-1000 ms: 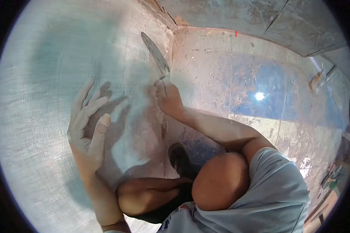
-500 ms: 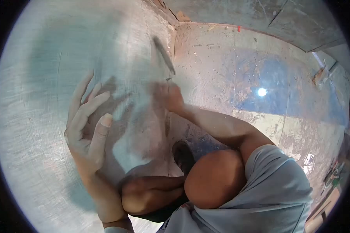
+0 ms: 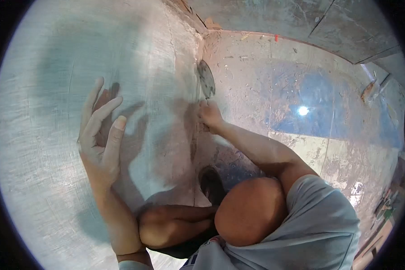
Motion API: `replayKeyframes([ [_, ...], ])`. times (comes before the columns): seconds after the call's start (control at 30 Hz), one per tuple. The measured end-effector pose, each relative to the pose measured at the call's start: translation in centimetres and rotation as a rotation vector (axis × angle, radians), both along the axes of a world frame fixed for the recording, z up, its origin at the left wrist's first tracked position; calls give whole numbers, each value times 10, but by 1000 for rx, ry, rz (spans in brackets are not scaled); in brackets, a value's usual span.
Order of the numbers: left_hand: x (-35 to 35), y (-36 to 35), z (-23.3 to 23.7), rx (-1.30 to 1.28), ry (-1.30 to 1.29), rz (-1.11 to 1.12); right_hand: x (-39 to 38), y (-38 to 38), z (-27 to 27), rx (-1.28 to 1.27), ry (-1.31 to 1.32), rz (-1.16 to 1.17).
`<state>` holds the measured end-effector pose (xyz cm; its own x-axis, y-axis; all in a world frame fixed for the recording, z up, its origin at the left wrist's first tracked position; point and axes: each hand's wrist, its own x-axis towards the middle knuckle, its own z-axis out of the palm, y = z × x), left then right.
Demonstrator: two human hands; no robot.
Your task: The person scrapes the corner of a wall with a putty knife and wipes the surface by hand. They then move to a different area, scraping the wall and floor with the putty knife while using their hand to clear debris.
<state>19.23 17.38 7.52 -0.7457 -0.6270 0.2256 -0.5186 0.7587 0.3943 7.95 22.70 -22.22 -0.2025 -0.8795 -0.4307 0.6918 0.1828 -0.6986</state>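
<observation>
My left hand [image 3: 102, 141] is raised beside the pale, streaky wall [image 3: 45, 130], open, with its fingers apart and slightly curled. I see nothing in it; a dark patch by the fingertips may be shadow. My right hand [image 3: 212, 116] is closed low down, by the corner where wall and floor meet. Out of it, pointing away from me, reaches a flat, rounded grey tool [image 3: 206, 80] with dark blotches on its face. The fingers hide its grip, and its exact kind cannot be made out. It stands tilted close to the wall's base.
The floor [image 3: 238, 76] is stained with white and blue and scattered with small debris. A grey panel [image 3: 274, 18] borders its far edge. A small red bit [image 3: 276, 38] lies there. At the far right is a clear, crumpled-looking object [image 3: 369, 90]. My shoe [image 3: 211, 182] rests near the wall.
My right hand has moved right and slightly down, from the wall to the corner. The tool has turned from edge-on to showing its face. My left hand has barely shifted.
</observation>
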Motion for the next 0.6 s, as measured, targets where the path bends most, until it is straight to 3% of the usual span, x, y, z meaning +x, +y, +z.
replayKeyframes([
  [0.03,1,0,-3,5,8,8,7,-8,-11,33,185,1],
  [0.13,3,-3,-5,-12,2,-15,18,-17,-9,-148,558,-294],
  [0.17,4,-5,-5,-30,-4,-23,17,-22,-10,-290,820,-456],
  [0.23,7,-5,-4,-17,-7,0,11,-24,-4,-434,1071,-611],
  [0.27,8,-5,-3,-8,-4,15,0,-21,-3,-215,804,-231],
  [0.37,9,-6,-5,-42,-20,10,18,-28,-13,-44,675,105],
  [0.43,4,-6,-8,-42,-19,24,35,-30,7,-355,836,-537],
  [0.5,1,-4,-5,-62,-8,34,31,-29,12,-353,723,-513],
  [0.57,-1,-4,-7,-72,-11,36,7,-15,37,89,129,-68],
  [0.6,0,-2,-7,-68,-14,36,9,-15,26,92,125,-67],
])
